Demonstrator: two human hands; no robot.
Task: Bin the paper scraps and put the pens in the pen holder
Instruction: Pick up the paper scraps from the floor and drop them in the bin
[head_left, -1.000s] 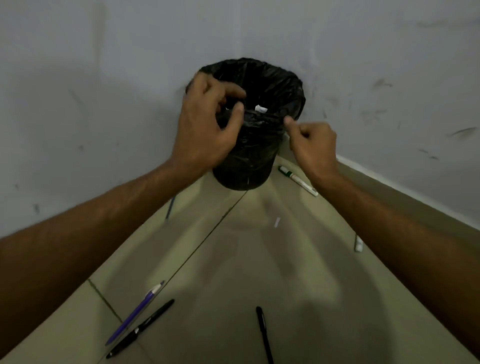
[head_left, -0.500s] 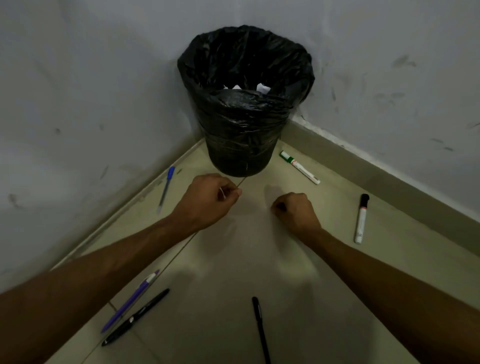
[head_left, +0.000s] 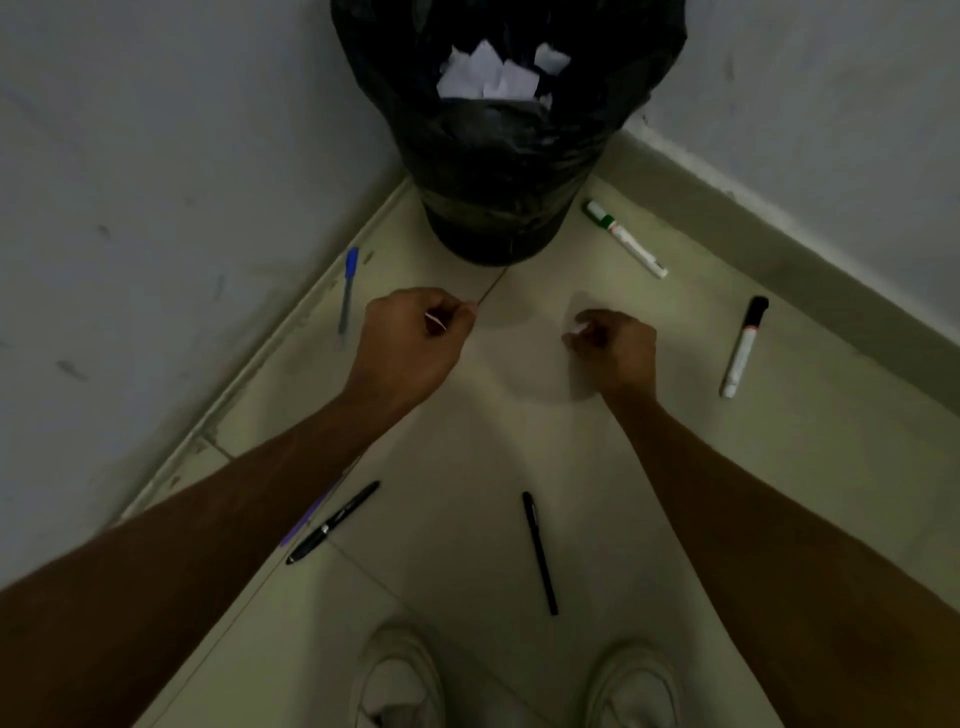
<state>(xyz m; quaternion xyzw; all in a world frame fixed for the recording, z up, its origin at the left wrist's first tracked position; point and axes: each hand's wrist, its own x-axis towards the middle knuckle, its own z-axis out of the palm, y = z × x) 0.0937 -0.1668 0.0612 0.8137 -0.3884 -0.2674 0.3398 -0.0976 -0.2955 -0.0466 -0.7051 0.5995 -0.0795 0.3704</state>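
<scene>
Paper scrap (head_left: 435, 322) is pinched by curled left hand (head_left: 415, 340); second scrap (head_left: 580, 327) is pinched by curled right hand (head_left: 618, 345). Bin (head_left: 498, 208) is seen at 12 o'clock, black pen (head_left: 540, 553) at 6 o'clock.

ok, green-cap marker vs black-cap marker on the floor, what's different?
1. The green-cap marker lies beside the bin; the black-cap marker lies farther from it, to the right.
2. The green-cap marker's cap end is toward the bin; the black-cap marker's cap points at the skirting.
Shared: white barrels, flat on the floor, neither held.
</scene>
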